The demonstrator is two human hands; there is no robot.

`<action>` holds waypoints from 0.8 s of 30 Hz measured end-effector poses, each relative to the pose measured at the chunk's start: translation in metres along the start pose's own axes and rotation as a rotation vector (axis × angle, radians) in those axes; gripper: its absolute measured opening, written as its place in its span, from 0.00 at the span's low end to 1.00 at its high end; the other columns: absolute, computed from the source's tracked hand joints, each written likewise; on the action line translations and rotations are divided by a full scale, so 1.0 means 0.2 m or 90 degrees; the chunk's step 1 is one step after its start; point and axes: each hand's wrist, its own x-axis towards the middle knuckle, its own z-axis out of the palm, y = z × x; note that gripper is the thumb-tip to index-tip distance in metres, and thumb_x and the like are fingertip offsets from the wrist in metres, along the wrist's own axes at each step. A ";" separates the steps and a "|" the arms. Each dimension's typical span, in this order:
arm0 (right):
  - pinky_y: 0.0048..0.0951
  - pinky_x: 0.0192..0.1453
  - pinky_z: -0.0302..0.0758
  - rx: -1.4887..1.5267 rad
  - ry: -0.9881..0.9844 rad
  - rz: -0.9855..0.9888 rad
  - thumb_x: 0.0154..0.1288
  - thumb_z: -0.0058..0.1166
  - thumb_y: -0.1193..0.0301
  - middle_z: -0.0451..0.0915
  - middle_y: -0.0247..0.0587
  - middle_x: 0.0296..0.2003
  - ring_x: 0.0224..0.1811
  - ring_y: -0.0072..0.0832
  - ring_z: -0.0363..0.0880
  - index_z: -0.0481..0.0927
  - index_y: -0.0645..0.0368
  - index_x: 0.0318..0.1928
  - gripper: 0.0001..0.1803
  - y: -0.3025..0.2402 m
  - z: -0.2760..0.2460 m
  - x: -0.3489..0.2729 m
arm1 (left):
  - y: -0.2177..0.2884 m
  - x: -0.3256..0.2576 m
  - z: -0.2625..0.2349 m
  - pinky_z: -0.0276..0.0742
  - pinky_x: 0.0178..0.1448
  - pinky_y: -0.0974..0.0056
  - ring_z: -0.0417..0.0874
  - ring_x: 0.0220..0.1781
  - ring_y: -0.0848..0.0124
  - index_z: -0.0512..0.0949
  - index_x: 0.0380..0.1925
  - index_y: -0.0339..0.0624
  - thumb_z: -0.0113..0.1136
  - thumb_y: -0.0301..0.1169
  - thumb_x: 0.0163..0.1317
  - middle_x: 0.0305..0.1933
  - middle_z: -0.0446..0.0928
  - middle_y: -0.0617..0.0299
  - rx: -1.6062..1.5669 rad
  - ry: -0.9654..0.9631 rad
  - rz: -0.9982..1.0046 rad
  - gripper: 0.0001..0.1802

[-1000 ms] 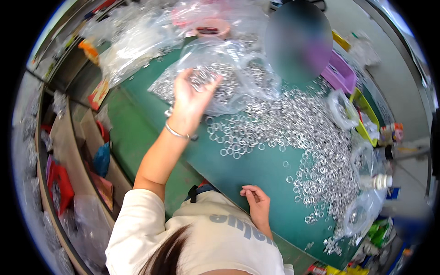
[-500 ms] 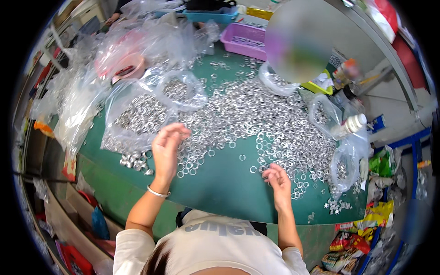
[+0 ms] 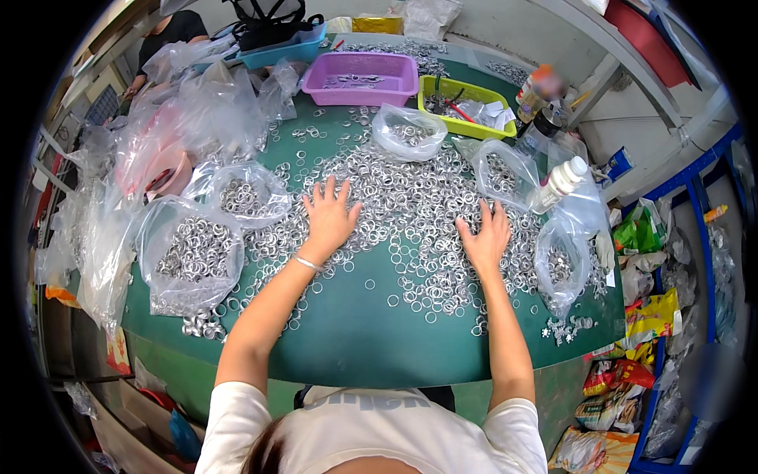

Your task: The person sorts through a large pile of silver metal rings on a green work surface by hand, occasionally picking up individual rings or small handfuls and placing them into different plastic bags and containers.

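A wide heap of small silvery metal rings (image 3: 410, 186) spreads over the green table (image 3: 347, 332). My left hand (image 3: 329, 217) lies on the left part of the heap, palm down with its fingers spread. On the right part rests my right hand (image 3: 485, 235), its thumb apart from the other fingers. Neither hand holds anything that I can see; what lies under the palms is hidden. Left of my left hand stand two clear plastic bags full of rings, a larger bag (image 3: 162, 286) and a smaller bag (image 3: 272, 197). Another bag of rings (image 3: 543, 272) lies right of my right hand.
Behind the heap stand a purple basket (image 3: 359, 96), a yellow-green basket (image 3: 466, 126) and a blue tray (image 3: 284, 54). A white bottle (image 3: 557, 186) is at the right. Crumpled plastic bags (image 3: 197, 110) cover the far left, where another person (image 3: 178, 31) is partly visible.
Both hands have moved forward, away from my body, and come down onto the rings. My left hand's fingers have spread and my right hand's curled fingers have straightened. The view has shifted too.
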 end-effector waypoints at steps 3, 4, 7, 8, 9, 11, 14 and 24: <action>0.50 0.67 0.55 -0.013 0.003 0.014 0.55 0.63 0.53 0.62 0.61 0.64 0.65 0.52 0.62 0.70 0.62 0.59 0.37 -0.10 -0.01 -0.04 | -0.01 -0.03 -0.01 0.50 0.67 0.30 0.58 0.67 0.39 0.67 0.64 0.51 0.57 0.51 0.60 0.68 0.60 0.43 -0.013 -0.003 0.021 0.34; 0.50 0.67 0.55 -0.003 0.005 0.019 0.55 0.62 0.54 0.61 0.61 0.64 0.65 0.52 0.62 0.70 0.63 0.59 0.36 -0.12 -0.02 -0.05 | 0.00 -0.03 -0.04 0.50 0.67 0.31 0.59 0.67 0.39 0.67 0.64 0.51 0.57 0.51 0.60 0.68 0.59 0.43 -0.011 -0.019 0.030 0.34; 0.52 0.67 0.54 0.021 -0.005 -0.004 0.57 0.62 0.56 0.61 0.60 0.65 0.65 0.52 0.61 0.70 0.64 0.56 0.32 -0.15 -0.03 -0.10 | -0.03 -0.05 -0.07 0.50 0.67 0.34 0.61 0.65 0.41 0.65 0.66 0.51 0.58 0.52 0.59 0.66 0.61 0.41 -0.013 -0.025 0.054 0.36; 0.53 0.67 0.54 0.029 -0.015 -0.013 0.57 0.62 0.56 0.61 0.59 0.64 0.65 0.52 0.61 0.70 0.64 0.56 0.32 -0.16 -0.04 -0.10 | -0.05 -0.04 -0.06 0.50 0.67 0.33 0.61 0.65 0.42 0.64 0.66 0.50 0.58 0.52 0.59 0.66 0.62 0.41 -0.011 -0.013 0.053 0.37; 0.54 0.67 0.54 0.033 -0.029 -0.021 0.57 0.61 0.57 0.61 0.59 0.64 0.64 0.53 0.61 0.70 0.64 0.56 0.31 -0.15 -0.06 -0.11 | -0.03 -0.05 -0.05 0.50 0.67 0.33 0.62 0.65 0.42 0.64 0.66 0.50 0.58 0.52 0.59 0.65 0.62 0.42 -0.014 -0.006 0.051 0.37; 0.56 0.67 0.53 0.049 -0.009 -0.018 0.58 0.60 0.56 0.61 0.58 0.64 0.64 0.52 0.61 0.70 0.63 0.56 0.31 -0.11 -0.03 -0.10 | 0.00 -0.04 -0.04 0.50 0.67 0.33 0.62 0.66 0.44 0.64 0.66 0.50 0.60 0.54 0.57 0.65 0.63 0.44 0.016 -0.009 0.045 0.40; 0.57 0.68 0.52 0.008 0.001 0.039 0.58 0.60 0.58 0.62 0.56 0.64 0.64 0.50 0.60 0.71 0.62 0.56 0.30 -0.18 0.01 -0.11 | 0.02 -0.05 -0.05 0.50 0.67 0.32 0.62 0.66 0.45 0.65 0.65 0.50 0.63 0.55 0.54 0.66 0.62 0.48 -0.013 -0.040 0.055 0.41; 0.60 0.68 0.50 0.056 -0.064 -0.013 0.55 0.62 0.60 0.65 0.52 0.60 0.63 0.48 0.61 0.72 0.57 0.55 0.28 -0.31 -0.06 -0.21 | 0.06 -0.14 -0.14 0.54 0.66 0.41 0.63 0.66 0.50 0.67 0.63 0.49 0.67 0.52 0.50 0.65 0.63 0.50 -0.060 -0.065 0.139 0.41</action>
